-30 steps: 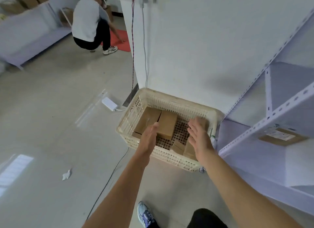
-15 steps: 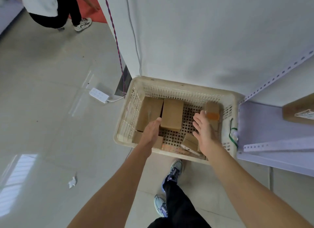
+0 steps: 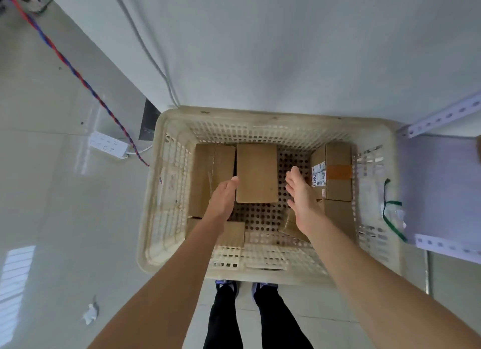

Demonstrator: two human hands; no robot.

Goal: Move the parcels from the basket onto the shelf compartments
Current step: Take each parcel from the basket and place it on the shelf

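Observation:
A cream plastic basket [image 3: 273,117] stands on the floor against a white wall, holding several brown cardboard parcels. The middle parcel [image 3: 256,171] lies flat on the perforated bottom. My left hand [image 3: 222,197] is open at that parcel's left edge, fingertips touching or nearly touching it. My right hand [image 3: 302,192] is open just right of it, a small gap away. Another parcel [image 3: 212,177] lies at the left, partly under my left hand. A labelled parcel with orange tape [image 3: 335,171] sits at the right wall. The pale shelf [image 3: 437,182] adjoins the basket on the right.
A white power strip [image 3: 108,144] and a red-blue twisted cable [image 3: 78,75] lie on the floor left of the basket. A crumpled paper scrap [image 3: 89,313] sits at lower left. My legs and shoes [image 3: 244,288] stand just behind the basket's near rim.
The view has tilted down over the basket. Both hands have dropped deeper inside and now flank the middle parcel. The other person is out of view.

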